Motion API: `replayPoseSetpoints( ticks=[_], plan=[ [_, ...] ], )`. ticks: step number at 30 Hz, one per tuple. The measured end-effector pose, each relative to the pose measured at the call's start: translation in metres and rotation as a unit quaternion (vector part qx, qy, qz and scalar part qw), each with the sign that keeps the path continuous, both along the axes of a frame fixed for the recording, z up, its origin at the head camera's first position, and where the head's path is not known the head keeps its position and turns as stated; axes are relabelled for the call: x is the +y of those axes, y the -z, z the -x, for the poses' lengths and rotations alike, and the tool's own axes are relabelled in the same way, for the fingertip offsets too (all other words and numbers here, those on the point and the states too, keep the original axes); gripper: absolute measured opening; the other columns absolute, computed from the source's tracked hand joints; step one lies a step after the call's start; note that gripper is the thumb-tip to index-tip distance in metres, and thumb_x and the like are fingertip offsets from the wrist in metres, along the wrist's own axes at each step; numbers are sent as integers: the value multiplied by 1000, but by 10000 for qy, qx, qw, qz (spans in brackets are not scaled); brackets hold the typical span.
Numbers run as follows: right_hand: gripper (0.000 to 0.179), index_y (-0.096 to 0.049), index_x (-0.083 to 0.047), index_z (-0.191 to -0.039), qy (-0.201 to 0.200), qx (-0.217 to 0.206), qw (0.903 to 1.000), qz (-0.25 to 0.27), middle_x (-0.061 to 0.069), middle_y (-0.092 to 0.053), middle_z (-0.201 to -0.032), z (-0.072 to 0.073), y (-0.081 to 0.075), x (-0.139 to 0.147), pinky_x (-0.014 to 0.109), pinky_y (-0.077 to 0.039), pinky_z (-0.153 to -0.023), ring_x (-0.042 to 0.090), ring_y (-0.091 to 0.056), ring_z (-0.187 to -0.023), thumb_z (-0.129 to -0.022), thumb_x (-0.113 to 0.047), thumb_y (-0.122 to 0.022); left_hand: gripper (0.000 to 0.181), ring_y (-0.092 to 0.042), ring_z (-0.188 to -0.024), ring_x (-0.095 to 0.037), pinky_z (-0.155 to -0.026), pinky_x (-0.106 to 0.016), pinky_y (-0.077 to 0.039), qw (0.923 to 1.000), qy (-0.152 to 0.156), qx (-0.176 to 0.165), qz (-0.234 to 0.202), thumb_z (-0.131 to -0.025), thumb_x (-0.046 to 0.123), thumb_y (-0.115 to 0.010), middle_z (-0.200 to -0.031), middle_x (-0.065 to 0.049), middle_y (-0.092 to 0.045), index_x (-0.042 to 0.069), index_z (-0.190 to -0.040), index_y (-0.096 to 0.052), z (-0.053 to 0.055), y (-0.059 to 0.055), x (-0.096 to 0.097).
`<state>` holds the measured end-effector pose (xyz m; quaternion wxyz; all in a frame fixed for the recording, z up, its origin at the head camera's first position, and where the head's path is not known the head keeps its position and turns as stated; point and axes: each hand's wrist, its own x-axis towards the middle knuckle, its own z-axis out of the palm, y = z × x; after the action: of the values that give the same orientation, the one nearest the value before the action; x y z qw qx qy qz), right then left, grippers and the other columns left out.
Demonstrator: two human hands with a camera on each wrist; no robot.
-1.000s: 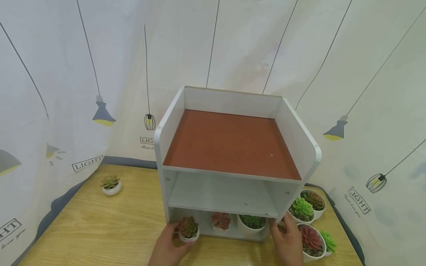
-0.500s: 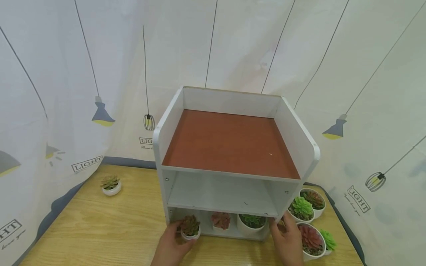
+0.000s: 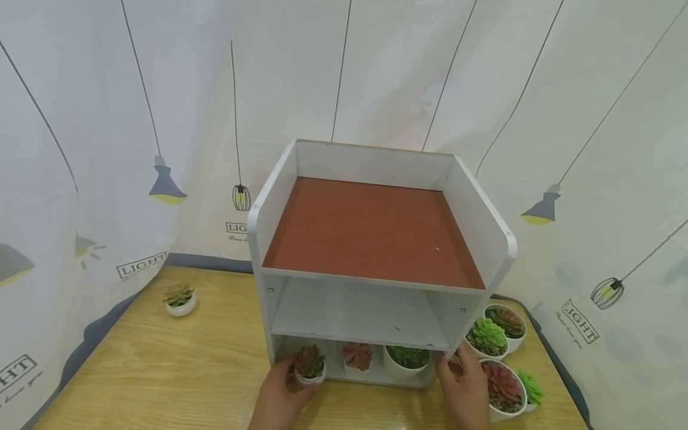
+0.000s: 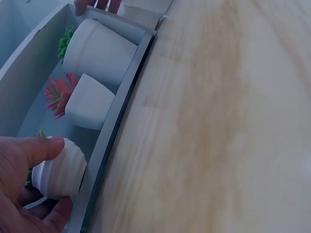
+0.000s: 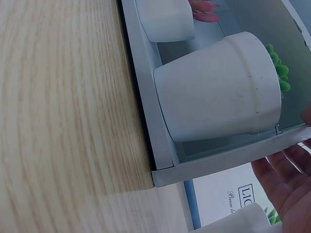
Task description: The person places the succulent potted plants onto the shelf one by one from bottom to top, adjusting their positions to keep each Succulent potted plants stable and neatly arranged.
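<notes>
My left hand (image 3: 280, 395) grips a small potted succulent (image 3: 310, 362) with reddish-green leaves at the left end of the bottom shelf. In the left wrist view its white ribbed pot (image 4: 67, 168) sits between thumb and fingers, at the shelf's front edge. My right hand (image 3: 463, 385) holds the right side panel of the white shelf unit (image 3: 360, 307), thumb inside and fingers outside, as the right wrist view shows. Beside the left pot stand a red succulent (image 3: 357, 356) in a squarish white pot and a green succulent (image 3: 407, 358) in a larger round pot (image 5: 218, 92).
Several potted succulents cluster right of the unit, among them a bright green one (image 3: 488, 337) and a dark red one (image 3: 502, 385). A small succulent (image 3: 180, 298) stands at the wooden table's (image 3: 161, 364) back left. A printed curtain (image 3: 204, 119) hangs behind.
My left hand has shifted slightly right and inward with the small potted succulent, bringing it over the bottom shelf's edge. The right hand keeps its hold on the side panel.
</notes>
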<state>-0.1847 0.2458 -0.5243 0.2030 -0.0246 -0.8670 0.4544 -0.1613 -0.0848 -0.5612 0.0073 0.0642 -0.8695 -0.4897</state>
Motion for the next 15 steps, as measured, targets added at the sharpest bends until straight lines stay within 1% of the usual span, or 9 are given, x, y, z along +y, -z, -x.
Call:
replayPoseSetpoints(
  ticks=[2,7,10,15],
  plan=[
    [36,-63,-15,-136,-4,4,10000,17,5,-64,-135,0,0,0,11,-56,-86,-18,-49,-115,-101,-6,-63,73,-59,-129,-42,-104,-58,-54,10000,-55,-23,-9,-82,31,-89,-138,-21,-61,2,-140,-57,1,1,1],
    [34,-63,-15,-135,-3,5,10000,40,5,-64,-134,0,0,0,10,-56,-85,-18,-50,-114,-101,-7,-64,78,-58,-129,-47,-104,-62,-51,9998,-180,-44,24,-81,33,-89,-137,-26,-60,-3,-140,-54,1,3,3],
    [34,-64,-14,-134,3,7,10000,35,5,-65,-133,0,0,0,11,-57,-85,-18,-50,-113,-101,-6,-64,78,-58,-129,-47,-106,-62,-50,9996,-268,32,-9,-81,32,-89,-137,-26,-60,-4,-139,-53,0,5,5],
    [34,-64,-14,-133,17,16,10000,29,6,-65,-132,-1,1,0,10,-56,-85,-18,-50,-112,-101,-6,-65,70,-59,-128,-44,-108,-61,-49,9988,-383,297,-66,-80,26,-90,-135,-23,-63,-2,-136,-57,-1,7,8]
  ],
)
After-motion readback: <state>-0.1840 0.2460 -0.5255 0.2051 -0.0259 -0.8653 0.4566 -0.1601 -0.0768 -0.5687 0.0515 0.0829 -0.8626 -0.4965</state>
